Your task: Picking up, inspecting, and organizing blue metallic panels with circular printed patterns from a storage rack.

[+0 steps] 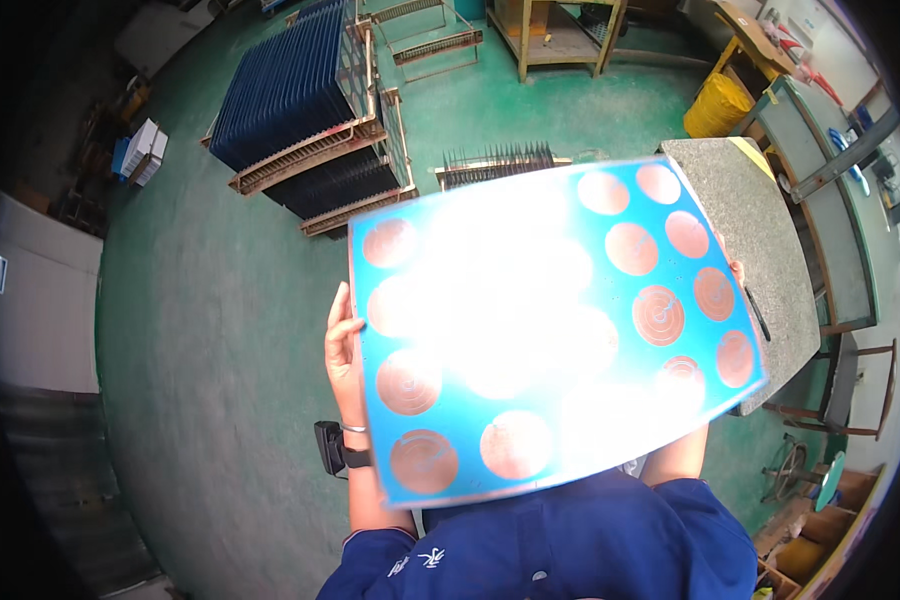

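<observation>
A large blue panel point(620, 310) with rows of copper-coloured discs, like a circuit board panel, is held up in front of my body. Bright glare washes out its middle. My left hand point(342, 340) grips the panel's left edge, its fingers showing beside the rim. On the opposite edge only a bit of my right hand point(737, 272) shows; the panel hides the rest of it. The panel tilts, its right side reaching higher in the picture than its left. A dark strap with a black box point(332, 448) is on my left wrist.
Racks point(300, 100) packed with upright dark blue panels stand at the far left. A smaller slotted rack point(500, 165) lies beyond the panel. To the right is a speckled grey tabletop point(760, 220), with a yellow drum point(718, 105) behind it. A wooden stand point(560, 50) is at the back.
</observation>
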Demonstrator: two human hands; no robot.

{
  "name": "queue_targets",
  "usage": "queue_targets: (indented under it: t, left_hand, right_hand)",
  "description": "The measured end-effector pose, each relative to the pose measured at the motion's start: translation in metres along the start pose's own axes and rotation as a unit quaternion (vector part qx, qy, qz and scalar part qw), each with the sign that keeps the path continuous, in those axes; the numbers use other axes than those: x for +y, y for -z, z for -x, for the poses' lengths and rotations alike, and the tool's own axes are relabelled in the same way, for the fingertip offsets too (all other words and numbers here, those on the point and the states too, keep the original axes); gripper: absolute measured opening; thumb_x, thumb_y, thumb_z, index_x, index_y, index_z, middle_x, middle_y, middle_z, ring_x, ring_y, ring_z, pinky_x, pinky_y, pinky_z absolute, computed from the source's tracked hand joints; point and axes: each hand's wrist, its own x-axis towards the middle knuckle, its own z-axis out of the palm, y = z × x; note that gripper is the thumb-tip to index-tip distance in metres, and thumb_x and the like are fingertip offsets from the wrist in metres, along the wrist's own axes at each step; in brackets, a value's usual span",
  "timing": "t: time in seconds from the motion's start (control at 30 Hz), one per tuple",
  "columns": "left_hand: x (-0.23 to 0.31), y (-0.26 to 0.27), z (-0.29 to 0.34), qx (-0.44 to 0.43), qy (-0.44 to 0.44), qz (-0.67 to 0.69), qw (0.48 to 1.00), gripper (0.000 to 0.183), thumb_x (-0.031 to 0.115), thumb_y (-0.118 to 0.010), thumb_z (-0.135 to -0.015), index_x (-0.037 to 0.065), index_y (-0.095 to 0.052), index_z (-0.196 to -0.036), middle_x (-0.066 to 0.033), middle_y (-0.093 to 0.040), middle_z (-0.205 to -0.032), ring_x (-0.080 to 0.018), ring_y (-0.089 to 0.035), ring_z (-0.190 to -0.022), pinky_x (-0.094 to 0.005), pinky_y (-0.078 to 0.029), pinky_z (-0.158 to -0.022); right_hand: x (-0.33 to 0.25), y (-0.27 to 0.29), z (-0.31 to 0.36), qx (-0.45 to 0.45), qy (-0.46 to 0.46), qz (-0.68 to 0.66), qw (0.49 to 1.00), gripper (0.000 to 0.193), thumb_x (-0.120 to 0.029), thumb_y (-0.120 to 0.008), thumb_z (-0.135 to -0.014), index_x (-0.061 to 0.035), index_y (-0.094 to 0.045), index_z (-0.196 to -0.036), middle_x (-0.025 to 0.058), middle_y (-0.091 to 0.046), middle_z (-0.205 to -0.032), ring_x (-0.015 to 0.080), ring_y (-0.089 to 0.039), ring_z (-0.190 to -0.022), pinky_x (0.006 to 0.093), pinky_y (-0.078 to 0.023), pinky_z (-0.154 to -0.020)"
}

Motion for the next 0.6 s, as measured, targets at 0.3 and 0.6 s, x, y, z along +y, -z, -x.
queue_targets:
  t: [0.3, 0.6]
  left_hand:
    - [-0.007, 0.007, 0.01, 0.005, 0.195, 0.18, 0.964, 0.023, 0.006, -0.049, -0.095, 0.005, -0.052, -0.117, -0.0062, -0.058, -0.116, -0.0129, -0.055, -0.105, -0.0257, -0.046, -0.089]
    - [-0.009, 0.013, 0.009, 0.014, 0.221, 0.184, 0.957, 0.026, 0.006, -0.051, -0.094, 0.003, -0.05, -0.12, -0.0076, -0.056, -0.118, -0.0101, -0.055, -0.1, -0.023, -0.047, -0.086]
  right_hand:
    - [-0.005, -0.023, 0.01, 0.004, -0.067, -0.09, 0.994, 0.046, -0.037, -0.058, -0.089, -0.0071, -0.049, -0.122, 0.0149, -0.057, -0.116, 0.0243, -0.056, -0.106, 0.0388, -0.051, -0.087]
    - [0.003, -0.029, 0.006, -0.017, -0.106, -0.155, 0.982, 0.058, -0.044, -0.058, -0.086, -0.0022, -0.048, -0.124, 0.0203, -0.056, -0.119, 0.0291, -0.057, -0.106, 0.0434, -0.052, -0.084]
